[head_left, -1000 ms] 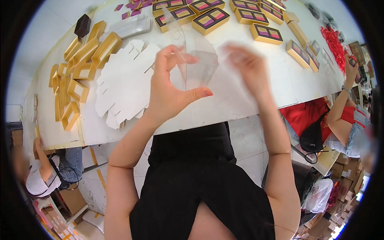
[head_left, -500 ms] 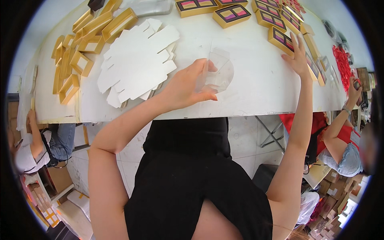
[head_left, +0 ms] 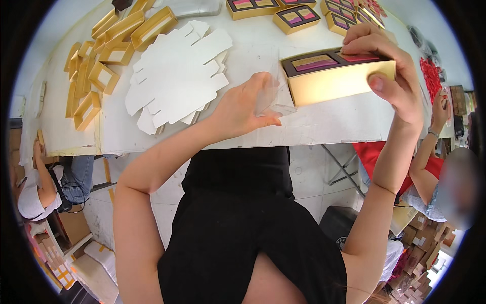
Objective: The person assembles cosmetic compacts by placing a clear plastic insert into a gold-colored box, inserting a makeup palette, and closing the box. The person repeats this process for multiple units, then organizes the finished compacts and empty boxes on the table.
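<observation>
My left hand [head_left: 248, 109] grips a clear plastic sleeve [head_left: 276, 99] over the white table, thumb and fingers curled around its sides. In my right hand [head_left: 392, 71] is a gold box [head_left: 334, 86] with a dark insert and two coloured packets in its top. The box's left end meets the sleeve's open end; whether it has entered cannot be made out. Beside my left hand lies a stack of flat white cardboard blanks [head_left: 174, 76].
Empty gold frames [head_left: 101, 78] lie piled at the far left. More filled gold boxes [head_left: 296, 19] stand along the back and far right. Red shredded filler [head_left: 430, 78] lies at the right edge. Other people sit at the left and right sides, one arm [head_left: 425, 137] resting near the table.
My right hand has picked up a filled gold box from the right-hand group and brought it left to the sleeve. My left hand still holds the sleeve, nearly in place.
</observation>
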`<state>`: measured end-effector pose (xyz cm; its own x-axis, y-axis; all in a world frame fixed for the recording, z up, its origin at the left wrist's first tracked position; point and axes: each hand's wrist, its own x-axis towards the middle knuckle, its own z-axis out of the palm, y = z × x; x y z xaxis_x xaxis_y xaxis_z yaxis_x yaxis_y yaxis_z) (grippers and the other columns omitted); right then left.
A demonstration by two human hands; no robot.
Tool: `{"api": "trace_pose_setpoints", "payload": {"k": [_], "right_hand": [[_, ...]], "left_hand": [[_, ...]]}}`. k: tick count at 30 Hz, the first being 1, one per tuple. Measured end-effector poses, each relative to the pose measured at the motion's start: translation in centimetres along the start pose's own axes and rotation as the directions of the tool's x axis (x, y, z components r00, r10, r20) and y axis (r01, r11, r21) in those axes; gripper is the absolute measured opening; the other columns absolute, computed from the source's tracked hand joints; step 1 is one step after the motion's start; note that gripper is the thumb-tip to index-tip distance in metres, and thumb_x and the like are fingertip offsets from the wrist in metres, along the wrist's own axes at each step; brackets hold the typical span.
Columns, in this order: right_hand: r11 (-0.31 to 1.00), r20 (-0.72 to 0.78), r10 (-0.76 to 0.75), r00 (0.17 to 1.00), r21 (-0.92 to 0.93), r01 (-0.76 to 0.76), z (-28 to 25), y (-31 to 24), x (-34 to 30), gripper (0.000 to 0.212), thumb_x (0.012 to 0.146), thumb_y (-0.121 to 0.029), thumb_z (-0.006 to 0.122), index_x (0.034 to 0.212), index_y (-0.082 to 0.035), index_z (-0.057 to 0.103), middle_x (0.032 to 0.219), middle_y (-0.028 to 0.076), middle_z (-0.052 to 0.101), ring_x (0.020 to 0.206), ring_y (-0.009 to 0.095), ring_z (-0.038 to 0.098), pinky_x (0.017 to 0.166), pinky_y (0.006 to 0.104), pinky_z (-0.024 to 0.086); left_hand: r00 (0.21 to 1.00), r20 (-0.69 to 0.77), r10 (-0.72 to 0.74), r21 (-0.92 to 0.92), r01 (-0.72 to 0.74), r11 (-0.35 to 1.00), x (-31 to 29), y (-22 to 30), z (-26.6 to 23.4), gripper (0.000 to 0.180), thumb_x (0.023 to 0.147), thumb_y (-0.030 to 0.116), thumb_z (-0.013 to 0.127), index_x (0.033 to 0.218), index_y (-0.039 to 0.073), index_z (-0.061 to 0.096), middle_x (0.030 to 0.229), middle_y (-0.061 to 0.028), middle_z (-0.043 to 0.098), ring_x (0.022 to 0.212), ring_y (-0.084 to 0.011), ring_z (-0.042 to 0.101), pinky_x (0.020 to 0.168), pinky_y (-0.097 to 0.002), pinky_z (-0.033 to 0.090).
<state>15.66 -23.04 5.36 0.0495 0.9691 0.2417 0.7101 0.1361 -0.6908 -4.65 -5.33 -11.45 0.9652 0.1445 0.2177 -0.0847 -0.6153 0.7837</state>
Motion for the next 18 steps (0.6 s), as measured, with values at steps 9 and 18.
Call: {"api": "trace_pose_setpoints", "payload": {"k": [9,18], "right_hand": [[0.796,0.005,-0.133,0.991,-0.595,0.110,1.3,-5.3,2.1,0.046,0.071,-0.011,0.063,0.115,0.002,0.057,0.113,0.017,0.052,0.095,0.029,0.055,0.084,0.0326,0.043],[0.691,-0.044,-0.025,0.999,-0.723,-0.014,5.1,-9.4,4.4,0.060,0.065,-0.008,0.068,0.125,-0.008,0.061,0.095,0.013,0.048,0.068,0.018,0.054,0.056,0.0316,0.047]], "left_hand": [[0.995,0.011,0.102,-0.093,-0.100,0.991,0.7,0.1,0.1,0.069,0.074,0.027,0.079,0.125,0.000,0.041,0.117,-0.0194,0.054,0.099,-0.0375,0.057,0.080,-0.0402,0.049],[0.969,-0.019,0.245,-0.043,-0.245,0.969,1.2,-0.2,0.0,0.062,0.070,0.012,0.068,0.125,0.000,0.043,0.110,-0.0163,0.051,0.094,-0.0321,0.054,0.079,-0.0371,0.047]]}}
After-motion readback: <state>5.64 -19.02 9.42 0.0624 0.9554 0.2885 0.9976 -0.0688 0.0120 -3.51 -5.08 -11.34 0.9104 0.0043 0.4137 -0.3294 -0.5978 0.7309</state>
